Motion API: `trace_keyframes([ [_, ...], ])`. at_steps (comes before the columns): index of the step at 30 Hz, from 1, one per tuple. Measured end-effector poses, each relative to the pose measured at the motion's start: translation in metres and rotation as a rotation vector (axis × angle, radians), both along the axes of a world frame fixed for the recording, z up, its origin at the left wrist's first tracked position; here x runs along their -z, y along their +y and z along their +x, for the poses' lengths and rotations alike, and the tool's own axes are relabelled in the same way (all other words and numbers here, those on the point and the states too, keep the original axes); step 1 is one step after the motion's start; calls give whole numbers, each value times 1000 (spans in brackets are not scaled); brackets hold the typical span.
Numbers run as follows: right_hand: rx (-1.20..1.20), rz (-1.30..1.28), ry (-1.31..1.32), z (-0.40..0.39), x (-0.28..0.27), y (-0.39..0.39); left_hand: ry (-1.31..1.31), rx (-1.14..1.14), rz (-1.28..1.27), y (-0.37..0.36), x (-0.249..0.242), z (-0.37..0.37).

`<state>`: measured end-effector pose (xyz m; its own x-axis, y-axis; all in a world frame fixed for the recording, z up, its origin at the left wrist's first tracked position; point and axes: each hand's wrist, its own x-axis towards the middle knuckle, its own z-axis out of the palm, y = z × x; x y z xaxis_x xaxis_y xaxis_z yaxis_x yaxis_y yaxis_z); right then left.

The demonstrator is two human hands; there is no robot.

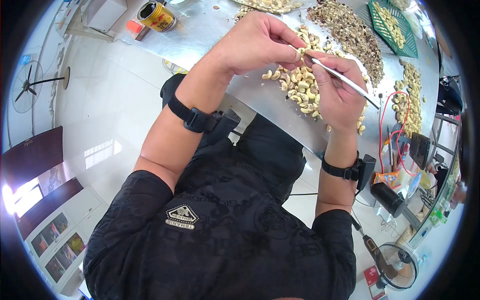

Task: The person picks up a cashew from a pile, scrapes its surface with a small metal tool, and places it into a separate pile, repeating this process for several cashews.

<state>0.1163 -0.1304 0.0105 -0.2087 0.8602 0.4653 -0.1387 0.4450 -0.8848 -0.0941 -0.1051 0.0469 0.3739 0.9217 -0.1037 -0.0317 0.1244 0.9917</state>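
My left hand [260,45] is closed in a pinch, its thumb and fingertips round a pale cashew [302,51]. In my right hand [341,90] is a slim white-handled tool [350,83], lying diagonally with its back end out past the palm. Its working end meets the left fingertips at the nut and is mostly hidden by fingers; I cannot tell whether it is a knife. Directly below both hands a loose pile of cashews [301,86] spreads over the metal table [252,92].
Brown skin fragments [350,27] are heaped behind the hands. A green basket [407,42] with cashews stands at the back right, above another cashew heap [409,95]. A yellow can [159,19] sits at the back left. A red cable [382,125] loops over the right side.
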Motion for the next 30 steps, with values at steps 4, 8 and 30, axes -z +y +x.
trace_keyframes([
  [4, -2, 7, 6, -2, 1, 0, -80, 22, -42, 3, 4, -4],
  [8, -11, 18, -30, 0, 1, -1, -83, 50, -75, 4, 5, -7],
  [30, -8, 51, -63, 2, -4, 0, -25, 80, 8, 3, 5, -5],
])
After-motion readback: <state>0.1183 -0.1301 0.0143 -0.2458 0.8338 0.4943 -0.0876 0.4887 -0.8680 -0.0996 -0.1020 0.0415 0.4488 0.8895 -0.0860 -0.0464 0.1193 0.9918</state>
